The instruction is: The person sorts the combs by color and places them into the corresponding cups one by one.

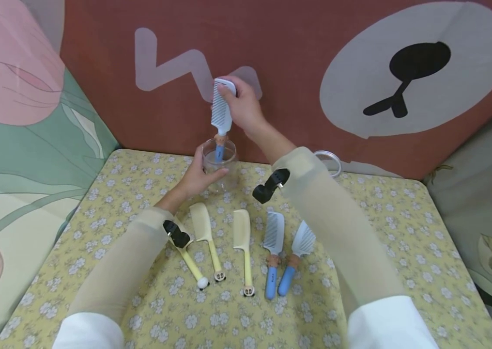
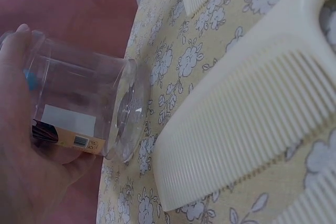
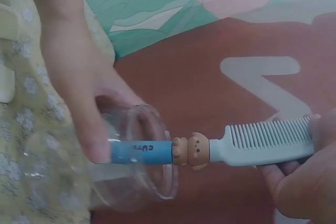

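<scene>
My left hand (image 1: 198,175) grips a clear plastic jar (image 1: 228,182) around its side; the jar stands upright near the table's back edge. In the left wrist view, a label with a barcode (image 2: 80,141) shows on the jar. Above it, my right hand (image 1: 247,107) pinches a blue comb (image 1: 222,114) by its toothed head. That comb points handle down, and its blue handle (image 3: 142,151) is partly inside the jar's mouth. A brown bear figure (image 3: 190,151) sits between handle and head, just outside the rim in the right wrist view.
Nearer me on the flowered tablecloth (image 1: 185,315) lie three cream-yellow combs (image 1: 241,230) and two blue combs (image 1: 274,235). A clear round lid (image 1: 339,169) rests at the back, behind my right forearm. A brown printed wall covering (image 1: 289,63) rises behind the table.
</scene>
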A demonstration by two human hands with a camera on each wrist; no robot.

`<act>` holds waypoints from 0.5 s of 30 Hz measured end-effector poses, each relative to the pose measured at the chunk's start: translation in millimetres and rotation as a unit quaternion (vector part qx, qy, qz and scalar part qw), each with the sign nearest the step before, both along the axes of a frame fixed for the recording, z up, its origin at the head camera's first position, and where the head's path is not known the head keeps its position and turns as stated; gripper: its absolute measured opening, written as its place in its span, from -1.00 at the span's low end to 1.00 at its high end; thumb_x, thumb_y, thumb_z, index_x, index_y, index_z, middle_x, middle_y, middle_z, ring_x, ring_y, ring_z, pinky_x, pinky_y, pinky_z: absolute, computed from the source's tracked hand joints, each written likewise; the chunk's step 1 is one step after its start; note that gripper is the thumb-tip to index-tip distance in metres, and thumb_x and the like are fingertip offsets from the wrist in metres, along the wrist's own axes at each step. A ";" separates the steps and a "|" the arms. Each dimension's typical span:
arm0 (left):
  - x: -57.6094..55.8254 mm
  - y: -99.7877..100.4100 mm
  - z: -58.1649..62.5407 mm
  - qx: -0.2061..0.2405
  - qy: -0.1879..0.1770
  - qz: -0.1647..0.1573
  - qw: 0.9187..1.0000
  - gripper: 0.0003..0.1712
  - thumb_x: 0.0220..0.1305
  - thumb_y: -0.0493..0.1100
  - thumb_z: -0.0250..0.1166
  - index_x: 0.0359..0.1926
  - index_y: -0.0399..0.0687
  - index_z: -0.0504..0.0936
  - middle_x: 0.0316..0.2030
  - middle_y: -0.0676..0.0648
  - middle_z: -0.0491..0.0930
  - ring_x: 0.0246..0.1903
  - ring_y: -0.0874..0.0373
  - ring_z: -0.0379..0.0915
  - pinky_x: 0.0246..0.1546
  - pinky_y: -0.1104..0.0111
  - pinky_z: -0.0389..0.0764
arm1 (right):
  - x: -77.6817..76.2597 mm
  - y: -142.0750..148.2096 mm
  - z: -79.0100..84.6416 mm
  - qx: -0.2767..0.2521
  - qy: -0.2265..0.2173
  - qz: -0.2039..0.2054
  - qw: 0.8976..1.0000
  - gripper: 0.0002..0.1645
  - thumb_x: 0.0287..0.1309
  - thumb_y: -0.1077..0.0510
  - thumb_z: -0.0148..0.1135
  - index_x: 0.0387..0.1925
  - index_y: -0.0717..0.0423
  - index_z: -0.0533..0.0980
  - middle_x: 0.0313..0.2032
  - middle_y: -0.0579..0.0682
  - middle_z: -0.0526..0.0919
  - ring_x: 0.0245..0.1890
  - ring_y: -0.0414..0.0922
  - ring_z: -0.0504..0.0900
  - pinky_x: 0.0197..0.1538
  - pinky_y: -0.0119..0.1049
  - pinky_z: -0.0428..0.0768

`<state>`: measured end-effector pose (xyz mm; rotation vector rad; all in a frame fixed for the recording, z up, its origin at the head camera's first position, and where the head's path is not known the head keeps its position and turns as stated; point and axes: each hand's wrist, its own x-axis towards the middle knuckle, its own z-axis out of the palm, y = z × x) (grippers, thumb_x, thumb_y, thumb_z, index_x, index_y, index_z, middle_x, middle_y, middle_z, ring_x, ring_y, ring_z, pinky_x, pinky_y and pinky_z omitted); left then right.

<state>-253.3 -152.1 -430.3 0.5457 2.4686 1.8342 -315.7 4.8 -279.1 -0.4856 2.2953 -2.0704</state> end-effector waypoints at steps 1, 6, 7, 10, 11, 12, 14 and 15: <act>-3.1 -0.8 -4.8 0.000 0.000 0.002 1.000 0.05 0.41 -0.24 0.32 0.60 -0.11 -0.23 0.56 -0.25 -0.08 0.54 -0.18 -0.14 0.47 -0.13 0.03 | -0.2 -1.6 -3.7 -0.004 -0.006 0.006 1.000 -0.61 0.53 0.15 0.05 0.27 0.19 0.49 0.02 0.22 0.66 -0.09 0.10 0.73 -0.01 -0.21 0.68; -9.8 -3.8 -15.6 -0.006 0.002 0.007 1.000 0.06 0.40 -0.19 0.34 0.61 0.02 -0.22 0.58 -0.13 -0.09 0.56 -0.06 -0.15 0.49 -0.07 0.02 | -1.6 -8.4 -21.3 0.021 -0.034 0.028 0.999 -0.58 0.54 0.15 0.03 0.31 0.18 0.47 0.09 0.23 0.66 0.00 0.09 0.72 0.03 -0.19 0.67; -9.7 -4.0 -15.4 -0.009 0.002 0.008 1.000 0.06 0.40 -0.18 0.34 0.61 0.03 -0.22 0.58 -0.12 -0.08 0.56 -0.03 -0.16 0.50 -0.05 0.02 | -1.9 -9.7 -24.4 0.028 -0.037 0.031 0.998 -0.58 0.55 0.15 0.03 0.31 0.18 0.47 0.11 0.22 0.65 0.01 0.08 0.71 0.03 -0.19 0.66; -8.9 -3.7 -14.4 -0.014 0.005 0.013 1.000 0.04 0.39 -0.18 0.36 0.59 0.01 -0.19 0.56 -0.13 -0.05 0.55 -0.01 -0.12 0.50 -0.01 0.02 | -1.8 -13.2 -33.1 0.037 -0.047 0.042 0.997 -0.59 0.55 0.14 0.02 0.30 0.18 0.48 0.13 0.21 0.64 0.01 0.06 0.71 0.02 -0.19 0.67; -8.8 -3.5 -14.2 -0.016 0.007 0.014 1.000 0.04 0.39 -0.18 0.36 0.59 0.00 -0.18 0.55 -0.15 -0.03 0.54 -0.02 -0.09 0.50 0.00 0.03 | -1.8 -14.0 -35.7 0.035 -0.050 0.047 0.997 -0.59 0.55 0.14 0.02 0.30 0.18 0.48 0.13 0.21 0.64 0.01 0.06 0.71 0.02 -0.19 0.67; -8.7 -3.2 -14.1 -0.016 0.008 0.014 1.000 0.03 0.38 -0.18 0.36 0.58 -0.01 -0.18 0.54 -0.15 -0.02 0.53 -0.02 -0.06 0.50 0.01 0.04 | -1.6 -14.6 -38.2 0.032 -0.053 0.052 0.997 -0.59 0.55 0.15 0.03 0.29 0.19 0.49 0.12 0.23 0.64 0.01 0.07 0.71 0.01 -0.18 0.68; -8.2 -2.4 -14.2 -0.015 0.007 0.013 1.000 0.03 0.38 -0.17 0.36 0.58 -0.01 -0.18 0.53 -0.16 -0.01 0.51 -0.03 -0.01 0.48 0.02 0.08 | -1.0 -14.9 -43.1 0.034 -0.056 0.060 0.996 -0.61 0.55 0.16 0.03 0.27 0.20 0.50 0.08 0.23 0.66 0.00 0.08 0.71 0.00 -0.18 0.68; -8.0 -2.2 -14.3 -0.013 0.007 0.011 1.000 0.04 0.39 -0.18 0.36 0.58 -0.01 -0.18 0.53 -0.16 -0.01 0.51 -0.02 -0.01 0.48 0.02 0.09 | -0.8 -14.6 -45.5 0.037 -0.057 0.063 0.996 -0.62 0.55 0.16 0.04 0.26 0.19 0.51 0.06 0.22 0.67 0.00 0.07 0.71 0.01 -0.18 0.67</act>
